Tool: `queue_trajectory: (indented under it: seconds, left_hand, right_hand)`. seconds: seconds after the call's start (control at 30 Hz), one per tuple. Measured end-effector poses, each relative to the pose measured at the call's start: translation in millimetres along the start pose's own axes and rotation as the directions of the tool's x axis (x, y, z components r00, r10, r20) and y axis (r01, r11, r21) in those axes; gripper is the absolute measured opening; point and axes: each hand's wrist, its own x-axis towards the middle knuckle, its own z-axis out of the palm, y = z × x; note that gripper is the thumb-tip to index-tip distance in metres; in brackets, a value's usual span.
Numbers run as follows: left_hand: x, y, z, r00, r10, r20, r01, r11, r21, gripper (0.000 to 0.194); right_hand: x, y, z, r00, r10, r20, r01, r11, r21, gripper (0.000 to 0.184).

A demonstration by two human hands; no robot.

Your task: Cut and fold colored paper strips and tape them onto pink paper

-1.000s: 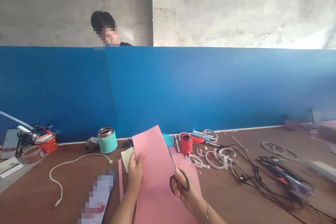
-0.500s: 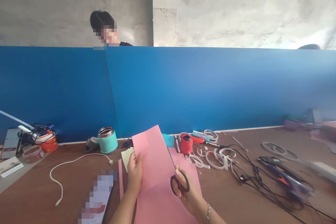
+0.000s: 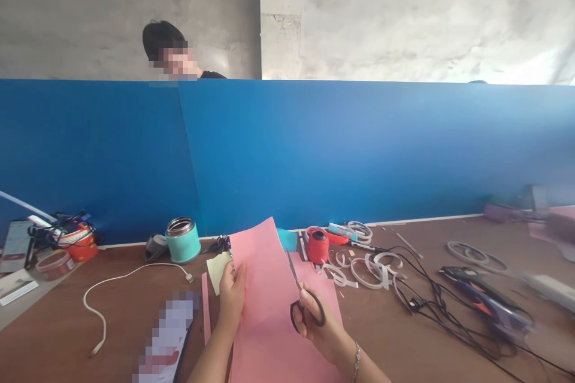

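My left hand (image 3: 232, 293) grips the left edge of a pink sheet of paper (image 3: 265, 275), thumb on top, and the sheet is tilted up off the table. Around the black handles of a pair of scissors (image 3: 320, 310) my right hand (image 3: 317, 323) is closed. The blades point up and away along the sheet's right edge; part of them shows there. More pink paper (image 3: 330, 299) lies beneath, reaching out to the right. A narrow pink strip (image 3: 206, 311) and a pale yellow piece of paper (image 3: 216, 270) lie left of my left hand.
Left of the paper are a teal metal-lined jar (image 3: 183, 240), a white cable (image 3: 103, 287) and a phone (image 3: 166, 341). To the right are a red container (image 3: 318, 248), curled white strips (image 3: 366, 272), black cables (image 3: 438, 293) and a hand tool (image 3: 489, 299). A blue partition (image 3: 314, 149) stands behind; a person's head shows above it.
The sheet's far end has dipped slightly and shifted right, and more of the scissor blades shows beside its edge. Both hands keep their hold. The person behind the partition has leaned left.
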Motion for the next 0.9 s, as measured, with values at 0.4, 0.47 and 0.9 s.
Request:
queue_trajectory:
  seconds: [0.4, 0.47, 0.9]
  left_hand:
    - [-1.9, 5.0, 3.8, 0.998, 0.056, 0.031, -0.057, 0.997, 0.056, 0.042]
    - [-2.4, 6.3, 4.2, 0.998, 0.061, 0.023, -0.063, 0.996, 0.06, 0.041]
    - [-0.9, 5.8, 4.1, 0.997, 0.082, -0.007, -0.081, 0.996, 0.039, 0.041]
  right_hand:
    - [1.7, -4.1, 4.2, 0.99, 0.035, -0.133, -0.02, 0.994, 0.11, 0.037]
    - [2.2, -4.1, 5.0, 0.989, 0.027, -0.142, -0.009, 0.992, 0.125, 0.036]
    - [5.6, 7.8, -3.7, 0.977, -0.031, -0.21, 0.059, 0.99, 0.131, 0.039]
